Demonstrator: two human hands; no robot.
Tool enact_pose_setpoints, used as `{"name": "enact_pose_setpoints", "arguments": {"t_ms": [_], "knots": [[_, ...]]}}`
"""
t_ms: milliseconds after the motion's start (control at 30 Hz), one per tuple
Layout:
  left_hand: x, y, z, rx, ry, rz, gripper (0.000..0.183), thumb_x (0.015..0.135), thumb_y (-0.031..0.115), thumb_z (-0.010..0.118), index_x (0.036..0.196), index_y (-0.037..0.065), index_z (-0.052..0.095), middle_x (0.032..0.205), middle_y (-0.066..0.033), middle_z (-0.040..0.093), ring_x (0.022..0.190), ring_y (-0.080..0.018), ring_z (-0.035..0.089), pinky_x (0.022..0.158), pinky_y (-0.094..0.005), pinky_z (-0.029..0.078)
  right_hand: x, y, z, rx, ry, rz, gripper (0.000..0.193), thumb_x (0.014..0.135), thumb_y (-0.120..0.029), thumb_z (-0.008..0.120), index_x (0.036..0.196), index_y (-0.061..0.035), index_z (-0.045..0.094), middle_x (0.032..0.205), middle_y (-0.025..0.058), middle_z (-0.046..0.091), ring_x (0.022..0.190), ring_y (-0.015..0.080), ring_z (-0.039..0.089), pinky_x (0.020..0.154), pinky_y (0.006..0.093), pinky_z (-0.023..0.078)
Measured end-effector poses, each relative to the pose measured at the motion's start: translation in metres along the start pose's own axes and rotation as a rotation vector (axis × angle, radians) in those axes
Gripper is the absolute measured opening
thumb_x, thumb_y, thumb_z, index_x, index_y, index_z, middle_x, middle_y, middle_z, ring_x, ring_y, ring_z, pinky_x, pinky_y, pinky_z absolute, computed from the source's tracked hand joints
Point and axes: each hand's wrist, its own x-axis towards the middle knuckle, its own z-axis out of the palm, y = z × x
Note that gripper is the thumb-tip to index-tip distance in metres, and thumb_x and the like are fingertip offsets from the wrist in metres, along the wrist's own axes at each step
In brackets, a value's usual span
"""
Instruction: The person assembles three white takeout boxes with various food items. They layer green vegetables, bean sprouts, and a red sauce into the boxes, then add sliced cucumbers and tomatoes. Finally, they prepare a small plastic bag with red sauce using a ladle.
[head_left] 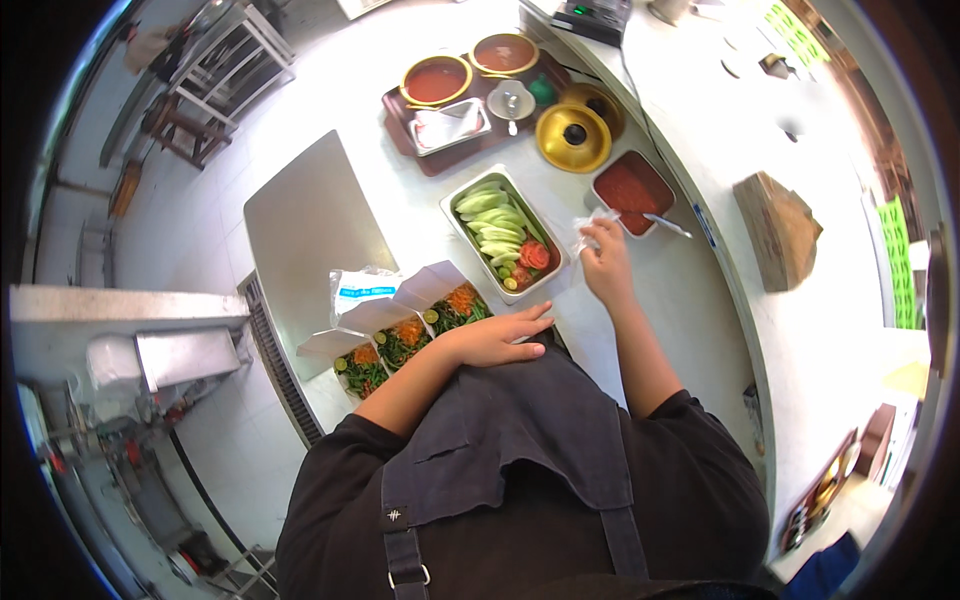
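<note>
My right hand (pixel 606 262) pinches a crumpled clear plastic bag (pixel 590 232) beside a rectangular tub of red sauce (pixel 632 190). A spoon (pixel 668 225) rests in the sauce, its handle over the rim. My left hand (pixel 500 335) lies with fingers stretched, holding nothing, close to the front of my apron. Just beyond it stands a white rectangular container (pixel 453 228) of sliced cucumber (pixel 497 222), lime halves and tomato. Left of my forearm, several open takeaway boxes (pixel 430 284) hold greens (pixel 402 345), shredded carrot and lime.
A brown tray (pixel 440 162) at the back carries two gold-rimmed pots (pixel 437 80), a white container (pixel 450 127) and a small clear bowl (pixel 511 99). Gold lids (pixel 572 138) lie beside it. A packet (pixel 362 290) sits behind the boxes. On the right counter is a brown paper bag (pixel 778 232).
</note>
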Motion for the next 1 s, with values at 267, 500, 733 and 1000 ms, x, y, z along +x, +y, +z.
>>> {"name": "enact_pose_setpoints", "arguments": {"t_ms": [267, 500, 733, 1000], "knots": [[-0.109, -0.025, 0.017, -0.443, 0.225, -0.318, 0.052, 0.097, 0.036, 0.041, 0.138, 0.004, 0.038, 0.145, -0.0145, 0.034, 0.133, -0.0239, 0.032, 0.109, -0.0342, 0.025, 0.099, 0.003, 0.013, -0.634, -0.521, 0.092, 0.035, 0.081, -0.017, 0.051, 0.114, -0.0121, 0.06, 0.106, 0.0197, 0.062, 0.099, 0.0335, 0.06, 0.083, 0.0447, 0.048], [-0.197, -0.108, 0.161, -0.651, 0.578, -0.617, 0.061, 0.097, 0.046, 0.035, 0.143, 0.006, 0.026, 0.146, -0.0166, 0.03, 0.133, -0.0271, 0.031, 0.107, -0.0337, 0.027, 0.211, -0.021, 0.084, -0.384, -0.284, -0.09, 0.025, 0.079, -0.026, 0.059, 0.091, -0.0056, 0.067, 0.088, 0.0194, 0.066, 0.086, 0.0347, 0.063, 0.077, 0.0428, 0.05], [-0.229, -0.111, 0.253, -0.781, 0.667, -0.963, 0.06, 0.096, 0.042, 0.038, 0.141, 0.005, 0.03, 0.146, -0.0175, 0.029, 0.132, -0.0284, 0.033, 0.106, -0.034, 0.029, 0.31, -0.037, 0.192, -0.38, -0.227, 0.263, 0.041, 0.076, -0.035, 0.059, 0.099, -0.0015, 0.066, 0.094, 0.0186, 0.067, 0.089, 0.0321, 0.065, 0.081, 0.0416, 0.05], [-0.249, -0.133, 0.294, -0.805, 0.644, -1.084, 0.058, 0.094, 0.038, 0.042, 0.139, 0.003, 0.034, 0.146, -0.0185, 0.029, 0.131, -0.0299, 0.034, 0.105, -0.0343, 0.031, 0.326, -0.01, 0.207, 0.163, -0.12, 0.19, 0.026, 0.076, -0.02, 0.058, 0.09, 0.0011, 0.062, 0.077, 0.0114, 0.062, 0.064, 0.021, 0.06, 0.058, 0.0332, 0.054]]}}
